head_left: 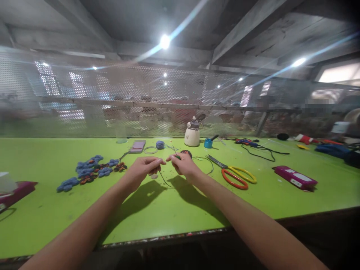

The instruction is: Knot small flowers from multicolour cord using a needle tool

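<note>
My left hand (145,167) is closed in a pinch on a dark thread (164,180), whose loose length droops onto the green table. Close by on the right, my right hand (182,164) closes around a crochet hook (177,157) with a green handle; its thin shaft points up. The hook's tip is too small to make out. A small gap separates the fingers of the two hands. Behind the right hand sits a dark round spool (186,153), partly hidden. Blue and dark-orange crocheted flowers (90,169) lie in a cluster left of my left hand.
Scissors (232,174) with red and yellow handles lie right of my right hand. Farther back stand a blue yarn ball (160,145), a white bottle (192,135) and a blue pot (208,143). A magenta packet (295,177) and a glue gun (247,142) lie rightward.
</note>
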Available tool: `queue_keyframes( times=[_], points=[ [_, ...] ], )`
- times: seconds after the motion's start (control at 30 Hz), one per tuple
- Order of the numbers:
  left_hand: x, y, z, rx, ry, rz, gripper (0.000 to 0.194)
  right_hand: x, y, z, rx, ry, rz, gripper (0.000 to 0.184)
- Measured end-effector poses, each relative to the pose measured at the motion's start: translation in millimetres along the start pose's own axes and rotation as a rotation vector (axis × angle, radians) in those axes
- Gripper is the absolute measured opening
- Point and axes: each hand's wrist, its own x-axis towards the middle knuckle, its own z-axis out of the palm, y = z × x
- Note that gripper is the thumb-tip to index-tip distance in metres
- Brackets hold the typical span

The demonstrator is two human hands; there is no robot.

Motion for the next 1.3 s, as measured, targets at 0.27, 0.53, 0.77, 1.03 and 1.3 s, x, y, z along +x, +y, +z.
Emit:
queue_keyframes(
  times=[0.27,0.53,0.77,1.03,1.3],
  points=[
    [1.4,-1.6,5.0,0.198,0.004,0.02,0.024,-12.1,-6.5,4.6,0.078,-0.207,0.09,0.039],
    [-1.0,-4.0,-1.2,0.096,-0.168,-0.04,0.035,-8.3,-2.5,-0.4,0.136,-0.257,0.091,0.038],
    [0.0,-7.4,-5.8,0.058,-0.246,-0.08,0.03,-12.4,-8.5,0.1,0.162,-0.234,0.04,0.046],
    [-3.1,-6.3,-1.5,-0.025,-0.259,-0.109,0.023,-6.8,-1.6,-3.5,0.087,-0.178,0.007,0.039],
    [-1.6,-6.2,-1.4,0.034,-0.233,-0.082,0.024,-2.1,5.1,-3.0,-0.04,-0.141,-0.042,0.034]
  ],
)
